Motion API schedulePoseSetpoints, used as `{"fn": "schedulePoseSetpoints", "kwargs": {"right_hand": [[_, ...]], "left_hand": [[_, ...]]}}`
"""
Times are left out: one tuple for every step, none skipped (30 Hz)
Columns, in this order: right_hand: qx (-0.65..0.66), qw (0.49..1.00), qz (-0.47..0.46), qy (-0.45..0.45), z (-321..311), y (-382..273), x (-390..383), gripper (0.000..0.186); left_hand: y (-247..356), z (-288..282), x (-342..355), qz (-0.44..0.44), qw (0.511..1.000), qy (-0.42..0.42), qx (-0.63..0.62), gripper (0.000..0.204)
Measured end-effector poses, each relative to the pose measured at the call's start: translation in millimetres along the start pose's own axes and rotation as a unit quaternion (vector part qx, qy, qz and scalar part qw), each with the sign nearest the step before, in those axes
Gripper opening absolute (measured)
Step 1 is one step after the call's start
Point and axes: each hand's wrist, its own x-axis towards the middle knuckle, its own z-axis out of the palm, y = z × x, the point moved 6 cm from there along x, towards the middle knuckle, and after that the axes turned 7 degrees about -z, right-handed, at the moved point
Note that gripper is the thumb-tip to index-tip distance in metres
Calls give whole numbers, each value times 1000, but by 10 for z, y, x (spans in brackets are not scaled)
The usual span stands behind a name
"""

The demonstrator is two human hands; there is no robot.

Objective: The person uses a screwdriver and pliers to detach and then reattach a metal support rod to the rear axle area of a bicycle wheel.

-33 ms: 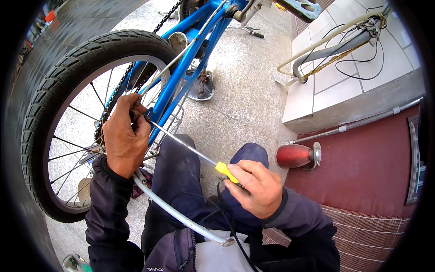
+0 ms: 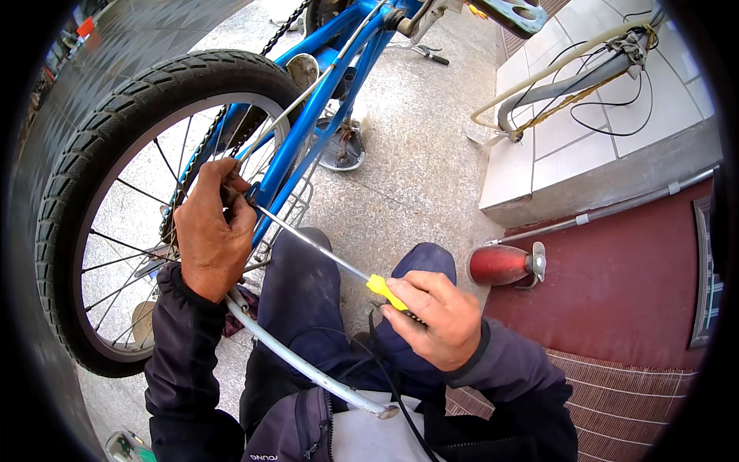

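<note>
My right hand (image 2: 439, 317) is wrapped round the yellow handle of a screwdriver (image 2: 379, 286). The long metal shaft slants up and left, its tip at the end of the blue bicycle frame (image 2: 286, 158) by the wheel's hub. There my left hand (image 2: 212, 223) is closed, thumb and fingers pinched together at the hub; what they hold is hidden behind them. The bicycle wheel (image 2: 104, 146), with a knobbly black tyre and dark spokes, stands to the left. A chain (image 2: 206, 142) runs past the spokes. A grey curved metal tube (image 2: 308, 366) reaches from below my left wrist toward my lap.
A red fire-extinguisher-like bottle (image 2: 500, 265) lies at right beside a maroon surface (image 2: 600, 285). Bent tubes with loose cables (image 2: 531, 108) lie on a tiled ledge (image 2: 570, 146). A round metal part (image 2: 341, 146) rests on the speckled floor (image 2: 416, 154) past the frame. Black cable crosses my lap.
</note>
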Motion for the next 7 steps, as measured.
{"fn": "schedulePoseSetpoints", "kwargs": {"right_hand": [[23,1000,13,-6,-16,12,31,40],[87,994,55,-28,10,86,24,38],[151,983,97,-49,25,157,16,36],[213,965,138,-70,41,226,12,35],[384,864,310,-101,102,365,-24,35],[524,703,465,-123,161,379,-122,36],[556,670,483,-91,195,399,-145,31]], "left_hand": [[-5,-6,-3,4,1000,3,-1,31],[-10,-10,-2,7,1000,5,-2,31],[-7,-21,4,12,1000,8,-4,31],[-6,-32,7,12,1000,7,-1,31],[-3,-48,8,12,1000,8,2,31],[11,-30,5,13,1000,4,0,31],[19,-10,0,12,1000,2,-3,31]]}}
